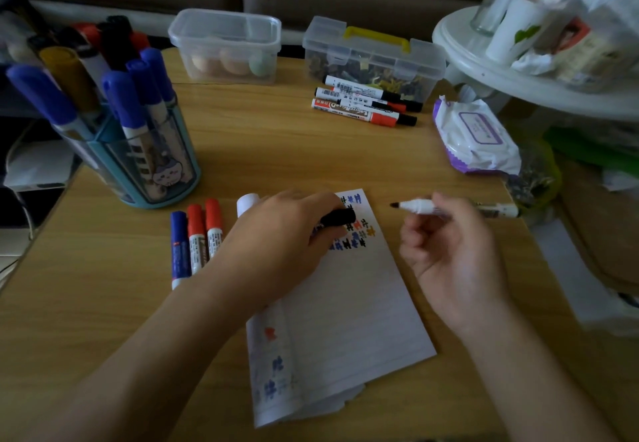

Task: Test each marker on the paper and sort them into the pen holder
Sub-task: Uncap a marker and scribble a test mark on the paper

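Observation:
My right hand (453, 244) grips an uncapped black marker (425, 207), its tip pointing left just above the table beside the paper. My left hand (283, 234) rests on the lined paper (349, 306) and holds the marker's black cap (337, 217) over rows of blue, red, black and orange test marks. One blue and two red markers (195, 241) lie left of the paper, with a white-ended marker partly hidden behind my left hand. Several black and red markers (366, 104) lie at the back. The blue pen holder (148, 161) at the left holds several markers.
Two clear plastic boxes (226, 45) (375, 57) stand along the table's far edge. A pack of wet wipes (473, 137) lies at the right edge. A white round stand (518, 71) with jars and bags crowds the right side. A sofa runs behind.

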